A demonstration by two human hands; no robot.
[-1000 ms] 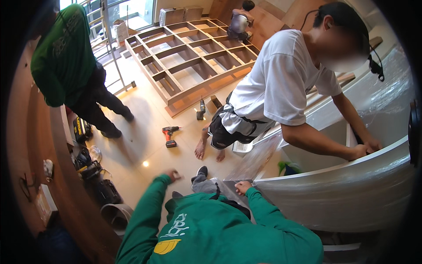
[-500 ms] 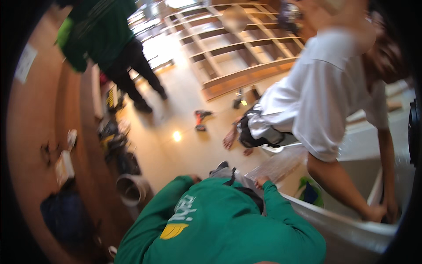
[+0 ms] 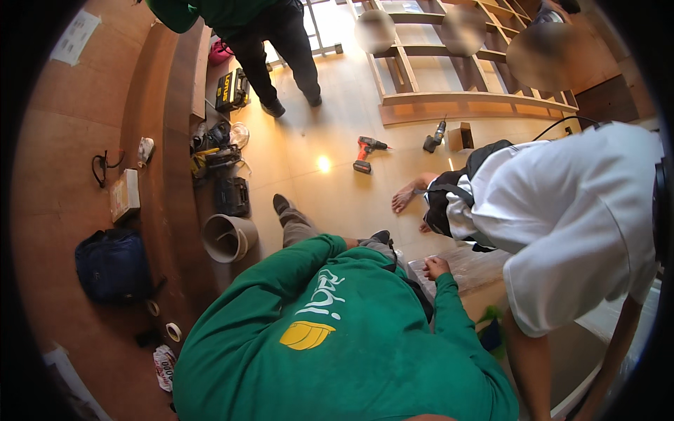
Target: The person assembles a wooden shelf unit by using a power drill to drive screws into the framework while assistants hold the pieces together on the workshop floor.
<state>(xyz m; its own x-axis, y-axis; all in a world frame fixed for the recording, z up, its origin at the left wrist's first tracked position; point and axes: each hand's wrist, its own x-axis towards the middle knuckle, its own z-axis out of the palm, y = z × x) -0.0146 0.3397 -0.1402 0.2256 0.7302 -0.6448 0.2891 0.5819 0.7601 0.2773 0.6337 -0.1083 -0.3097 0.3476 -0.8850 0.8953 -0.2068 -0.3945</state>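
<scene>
My left hand (image 3: 350, 243) rests by my left hip; only its edge shows beyond the green sleeve, and its fingers are hidden. My right hand (image 3: 436, 267) is held by my right side with its fingers curled in. Whether anything sits inside that curl cannot be made out. Right beside it lies a flat panel in clear plastic wrap (image 3: 470, 272). A green and blue item (image 3: 491, 331) shows past my right forearm, partly covered. A co-worker in a white shirt (image 3: 562, 203) bends over close on my right, arms reaching down, hands out of sight.
On the floor ahead are a red drill (image 3: 365, 154), a second drill (image 3: 435, 137) and a small brown box (image 3: 460, 137). A bucket (image 3: 232, 237), tool case (image 3: 232, 196) and blue bag (image 3: 112, 266) stand left. Beyond are a wooden grid frame (image 3: 484, 98) and another person (image 3: 277, 49).
My view has swung, so the floor things appear farther right. The bent co-worker's hands have left the picture. My right hand stays curled at my side.
</scene>
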